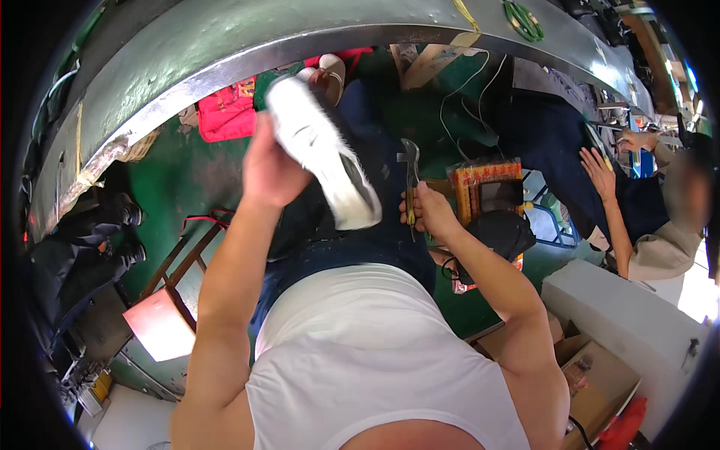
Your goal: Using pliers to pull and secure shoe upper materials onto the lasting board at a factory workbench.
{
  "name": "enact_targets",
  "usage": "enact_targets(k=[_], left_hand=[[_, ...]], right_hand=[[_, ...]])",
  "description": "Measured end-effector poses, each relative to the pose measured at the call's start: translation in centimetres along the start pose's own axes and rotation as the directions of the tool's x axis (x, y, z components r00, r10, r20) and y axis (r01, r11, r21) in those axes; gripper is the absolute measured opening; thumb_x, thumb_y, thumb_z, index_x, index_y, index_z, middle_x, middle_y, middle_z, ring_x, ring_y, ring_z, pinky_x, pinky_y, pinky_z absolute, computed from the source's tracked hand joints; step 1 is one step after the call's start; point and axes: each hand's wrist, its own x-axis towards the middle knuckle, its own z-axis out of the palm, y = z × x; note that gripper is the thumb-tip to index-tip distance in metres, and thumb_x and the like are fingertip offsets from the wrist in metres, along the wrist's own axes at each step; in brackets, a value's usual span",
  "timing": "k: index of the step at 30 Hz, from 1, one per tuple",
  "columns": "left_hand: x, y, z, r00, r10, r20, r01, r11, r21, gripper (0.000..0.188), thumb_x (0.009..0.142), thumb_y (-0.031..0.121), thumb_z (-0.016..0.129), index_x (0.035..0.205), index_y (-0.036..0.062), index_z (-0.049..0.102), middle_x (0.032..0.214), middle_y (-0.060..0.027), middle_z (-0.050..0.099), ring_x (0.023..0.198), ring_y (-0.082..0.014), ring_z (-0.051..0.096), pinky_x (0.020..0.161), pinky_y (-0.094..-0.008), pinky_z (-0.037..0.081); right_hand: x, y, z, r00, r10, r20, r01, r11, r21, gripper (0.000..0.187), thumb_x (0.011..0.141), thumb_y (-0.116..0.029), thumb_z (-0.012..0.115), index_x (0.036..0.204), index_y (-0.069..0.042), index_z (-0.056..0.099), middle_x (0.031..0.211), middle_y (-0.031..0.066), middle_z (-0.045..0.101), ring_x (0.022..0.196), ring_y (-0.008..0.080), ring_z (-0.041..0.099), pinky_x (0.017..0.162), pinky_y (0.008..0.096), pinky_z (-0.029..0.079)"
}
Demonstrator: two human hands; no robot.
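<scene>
The left hand (276, 171) grips the white shoe (311, 139) by its side, its fingers mostly hidden; the shoe is held up in front of the bench (300, 16), toe toward the bench. The right hand (431, 210) has its fingers wrapped round the handles of the pliers (412, 161), their head pointing to the bench. A green coil (523, 20) lies on the bench, a red bag (227, 114) below its edge
</scene>
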Motion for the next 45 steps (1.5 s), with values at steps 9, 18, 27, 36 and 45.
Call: enact_targets(k=[9, 18, 27, 36, 45], left_hand=[[-4.5, -3.4, -5.4, 0.985, -0.145, -0.098, 0.086, -0.084, 0.993, 0.115, 0.077, 0.041, 0.078, 0.154, -0.0071, 0.008, 0.152, -0.0310, 0.033, 0.137, -0.0341, 0.044, 0.114, -0.0382, 0.033], [-4.5, -6.1, -9.1, 0.977, -0.101, -0.188, 0.210, 0.290, 0.934, 0.109, 0.076, 0.017, 0.083, 0.152, -0.0100, 0.009, 0.143, -0.0236, 0.046, 0.132, -0.0269, 0.048, 0.111, -0.0329, 0.036], [-5.3, -5.7, -8.0, 0.958, -0.128, -0.257, 0.283, 0.269, 0.921, 0.112, 0.074, 0.018, 0.084, 0.152, -0.0092, 0.009, 0.141, -0.0241, 0.049, 0.131, -0.0285, 0.049, 0.110, -0.0331, 0.037], [-5.4, -7.0, -9.1, 0.988, 0.100, -0.119, 0.117, 0.019, 0.993, 0.115, 0.073, 0.021, 0.084, 0.152, -0.0094, 0.006, 0.151, -0.0287, 0.033, 0.137, -0.0326, 0.042, 0.113, -0.0349, 0.034], [-6.2, -5.1, -7.0, 0.979, -0.147, -0.144, 0.205, 0.751, 0.628, 0.093, 0.095, 0.041, 0.058, 0.155, -0.0052, 0.004, 0.160, -0.0228, 0.021, 0.147, -0.0284, 0.027, 0.119, -0.0361, 0.024]], right_hand=[[0.7, -0.5, 0.5, 0.999, -0.034, 0.020, 0.036, 0.994, -0.102, 0.033, 0.102, -0.034, 0.052, 0.109, -0.002, 0.058, 0.087, 0.0057, 0.064, 0.073, 0.0145, 0.065, 0.054, 0.0263, 0.045], [-2.9, -4.8, 1.2, 0.849, -0.338, 0.405, 0.497, 0.252, -0.830, 0.045, 0.090, -0.014, 0.062, 0.132, -0.001, 0.053, 0.100, 0.0181, 0.065, 0.090, 0.0306, 0.066, 0.080, 0.0427, 0.052], [-2.1, -7.0, 4.0, 0.755, -0.289, 0.588, 0.578, -0.131, -0.806, 0.051, 0.087, -0.013, 0.063, 0.134, 0.003, 0.050, 0.104, 0.0201, 0.063, 0.095, 0.0370, 0.063, 0.084, 0.0462, 0.051], [-1.6, -6.0, 4.4, 0.698, -0.437, 0.567, 0.645, 0.042, -0.763, 0.034, 0.085, -0.012, 0.063, 0.116, 0.003, 0.058, 0.098, 0.0211, 0.066, 0.093, 0.0383, 0.065, 0.084, 0.0450, 0.052], [-1.2, -12.3, 7.1, 0.871, 0.069, 0.486, 0.490, -0.060, -0.870, 0.025, 0.089, -0.018, 0.061, 0.104, 0.003, 0.061, 0.092, 0.0223, 0.069, 0.088, 0.0392, 0.068, 0.078, 0.0479, 0.054]])
